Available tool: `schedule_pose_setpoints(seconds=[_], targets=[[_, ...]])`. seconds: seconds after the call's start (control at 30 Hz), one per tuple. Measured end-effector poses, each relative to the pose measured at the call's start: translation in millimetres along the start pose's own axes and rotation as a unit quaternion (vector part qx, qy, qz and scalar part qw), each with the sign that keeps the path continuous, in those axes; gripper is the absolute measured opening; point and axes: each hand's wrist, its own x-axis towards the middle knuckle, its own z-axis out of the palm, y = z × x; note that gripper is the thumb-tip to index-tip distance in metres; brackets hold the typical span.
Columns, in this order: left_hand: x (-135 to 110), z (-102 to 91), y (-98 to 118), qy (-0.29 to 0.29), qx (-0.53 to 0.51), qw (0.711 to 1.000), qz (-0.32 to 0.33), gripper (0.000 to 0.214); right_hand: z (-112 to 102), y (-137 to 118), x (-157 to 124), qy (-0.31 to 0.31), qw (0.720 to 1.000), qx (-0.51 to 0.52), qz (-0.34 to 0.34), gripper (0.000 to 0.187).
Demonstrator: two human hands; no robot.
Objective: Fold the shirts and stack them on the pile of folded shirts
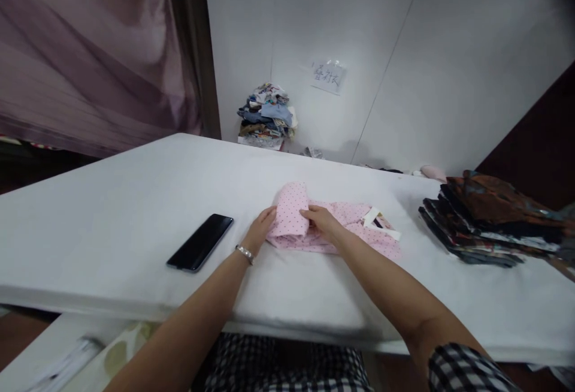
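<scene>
A pink shirt (pixel 291 215) with small dark dots lies partly folded on the white-covered table (pixel 135 200). Its left part is doubled over into a raised fold, while the collar end (pixel 381 224), with a white edge and a dark label, stretches to the right. My left hand (pixel 262 228), wearing a silver bracelet (pixel 245 253), grips the left edge of the fold. On the fold's right edge my right hand (pixel 322 222) pinches the cloth between thumb and fingers; some of its fingertips are hidden under the fabric.
A black phone (pixel 200 242) lies left of the shirt. A stack of folded dark clothes (pixel 489 218) stands on the table's right side. Beyond the far edge, more clothes (pixel 267 113) are piled by the white wall, which bears a handwritten paper sign (pixel 328 77). A mauve curtain (pixel 90 50) hangs at left.
</scene>
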Motion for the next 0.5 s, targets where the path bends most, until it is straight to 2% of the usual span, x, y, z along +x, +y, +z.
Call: schedule_pose_setpoints(seconds=[0.07, 0.13, 0.2, 0.27, 0.33, 0.4, 0.5], targets=[[-1, -2.0, 1, -0.007, -0.028, 1.000, -0.008, 0.037, 20, -6, 3, 0.006, 0.996, -0.071, -0.055, 0.021], [-3, -5.9, 4, -0.030, -0.081, 0.995, -0.042, 0.048, 44, -14, 4, 0.002, 0.979, -0.160, -0.127, 0.018], [-5, -10.9, 8, -0.053, -0.125, 0.988, -0.080, 0.060, 66, -23, 0, -0.010, 0.953, -0.246, -0.178, 0.021], [-7, -16.3, 13, -0.064, -0.141, 0.983, -0.096, 0.069, 81, -30, -6, -0.037, 0.935, -0.287, -0.203, 0.033], [-9, -21.0, 16, -0.059, -0.145, 0.983, -0.095, 0.073, 85, -31, -14, -0.078, 0.928, -0.285, -0.226, 0.052], [-9, -24.2, 19, -0.043, -0.139, 0.986, -0.075, 0.071, 80, -26, -20, -0.110, 0.915, -0.287, -0.261, 0.064], [-7, -26.8, 21, 0.002, -0.097, 0.994, -0.042, 0.067, 64, -13, -22, -0.127, 0.866, -0.367, -0.314, 0.054]])
